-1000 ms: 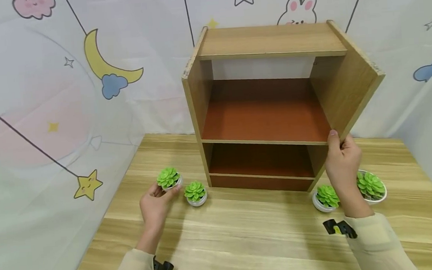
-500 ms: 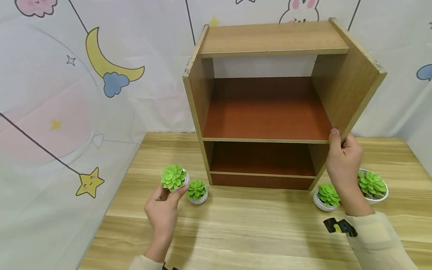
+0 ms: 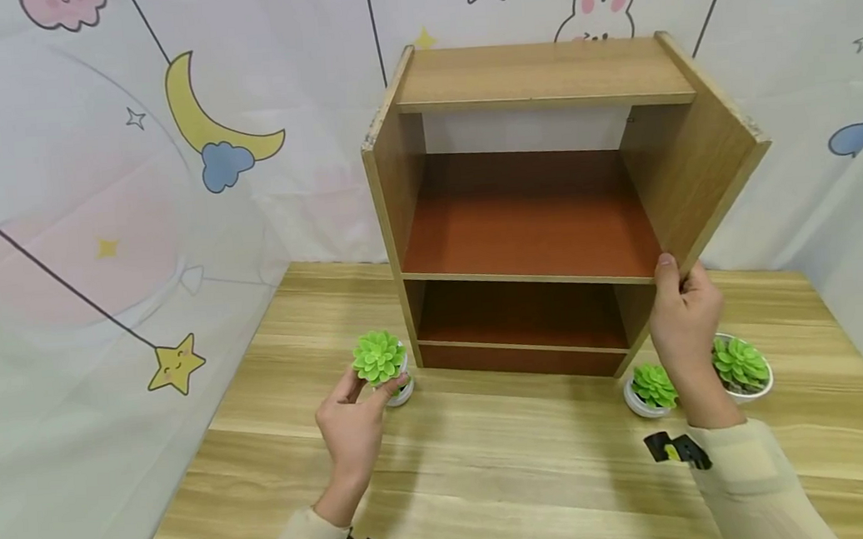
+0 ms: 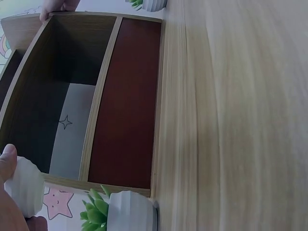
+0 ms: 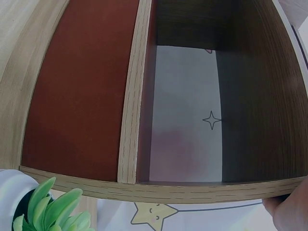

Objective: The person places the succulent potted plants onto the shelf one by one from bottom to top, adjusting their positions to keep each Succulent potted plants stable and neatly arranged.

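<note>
My left hand (image 3: pixel 354 429) pinches the white pot of a small green succulent (image 3: pixel 378 357) between thumb and fingers, raised above the table. In the head view it overlaps a second potted succulent (image 3: pixel 401 391), which stands on the table by the cabinet's left side. The left wrist view shows the held white pot (image 4: pixel 26 186) beside the thumb, and the standing pot (image 4: pixel 129 211) close by. My right hand (image 3: pixel 684 314) grips the front edge of the right side panel of a wooden cabinet (image 3: pixel 710 175), thumb inside at the middle shelf's height.
The cabinet's middle shelf (image 3: pixel 534 229) is reddish brown, with a lower compartment (image 3: pixel 517 309) under it. A potted succulent (image 3: pixel 652 389) stands near its right front corner; an oval-potted one (image 3: pixel 741 366) is behind my right wrist. Printed cloth (image 3: pixel 317 144) hangs behind the wood-grain table (image 3: pixel 505 465).
My left hand has lifted the succulent and carried it right, over the one standing near the cabinet. My right hand keeps its grip on the side panel.
</note>
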Motion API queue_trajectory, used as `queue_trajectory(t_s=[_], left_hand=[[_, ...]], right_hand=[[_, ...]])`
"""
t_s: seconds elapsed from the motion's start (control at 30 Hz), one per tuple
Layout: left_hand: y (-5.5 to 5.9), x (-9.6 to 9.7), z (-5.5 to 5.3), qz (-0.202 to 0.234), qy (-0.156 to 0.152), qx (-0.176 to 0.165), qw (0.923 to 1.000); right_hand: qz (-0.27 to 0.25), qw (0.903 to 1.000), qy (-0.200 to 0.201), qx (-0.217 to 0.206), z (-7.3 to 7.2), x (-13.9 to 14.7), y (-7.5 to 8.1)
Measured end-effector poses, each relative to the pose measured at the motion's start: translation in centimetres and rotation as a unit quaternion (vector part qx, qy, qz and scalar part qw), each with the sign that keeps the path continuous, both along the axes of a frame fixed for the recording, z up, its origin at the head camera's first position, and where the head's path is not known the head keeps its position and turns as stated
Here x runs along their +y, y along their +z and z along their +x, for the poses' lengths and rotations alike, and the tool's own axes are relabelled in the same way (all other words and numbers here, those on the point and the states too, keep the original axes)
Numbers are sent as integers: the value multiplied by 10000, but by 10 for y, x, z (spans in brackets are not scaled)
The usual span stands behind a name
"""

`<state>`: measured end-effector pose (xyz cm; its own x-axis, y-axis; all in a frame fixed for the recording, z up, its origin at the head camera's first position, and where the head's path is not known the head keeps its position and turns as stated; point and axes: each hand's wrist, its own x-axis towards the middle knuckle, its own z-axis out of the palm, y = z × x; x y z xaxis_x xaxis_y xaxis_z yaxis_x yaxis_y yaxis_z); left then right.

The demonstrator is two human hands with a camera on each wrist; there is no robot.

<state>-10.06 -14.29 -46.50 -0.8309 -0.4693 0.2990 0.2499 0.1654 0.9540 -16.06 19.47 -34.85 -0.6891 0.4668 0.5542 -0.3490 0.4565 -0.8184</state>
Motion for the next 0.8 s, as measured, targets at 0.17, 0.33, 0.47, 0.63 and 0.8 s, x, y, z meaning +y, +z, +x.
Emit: queue_trajectory(t_s=[0.17,0.33,0.47,0.63,0.8], left_hand=[[-2,4,-2,-21,27,10,10000],[-4,6,-1,22,52,-18,10000],[-4,7,0,50,24,-44,10000],[-7,8,0,-19,-11,-29,10000],[-8,10,0,-72,14,-187,9998]], right_hand=[[-27,10000,-2,-7,-1,-1,0],[-45,10000,5,30,-1,-1,-1],[-55,10000,16,26,-1,-1,-1],[-43,10000,29,8,-1,-1,-1],[-56,10000,60,-16,0,0,0]])
